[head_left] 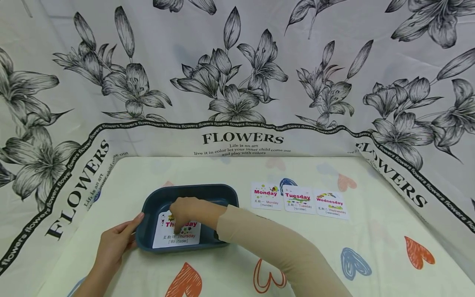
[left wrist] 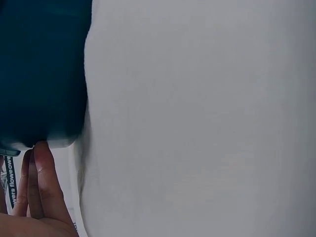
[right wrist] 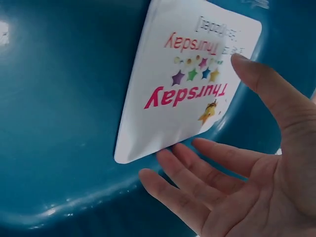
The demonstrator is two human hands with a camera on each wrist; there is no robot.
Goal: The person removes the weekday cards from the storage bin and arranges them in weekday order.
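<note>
A dark blue tray [head_left: 230, 206] stands on the left part of the table. In it lies a white card [head_left: 158, 235] printed "Thursday", whose edge looks thick in the right wrist view, like a small stack. My left hand [head_left: 113, 247] holds the tray's left end, thumb at the rim and fingers [left wrist: 48, 182] against the outer wall. Over the card reaches my right hand [head_left: 185, 210]. Its thumb [right wrist: 266, 81] is above one side of the card [right wrist: 143, 123], and its loosely bent fingers [right wrist: 185, 182] are at the adjoining edge, not closed round it.
To the right of the tray, three cards form a row: Monday [head_left: 266, 197], Tuesday [head_left: 298, 200] and Wednesday [head_left: 331, 204]. The pale tablecloth [head_left: 308, 255] has printed hearts. A flower-patterned curtain [head_left: 315, 144] borders the table at the back and sides.
</note>
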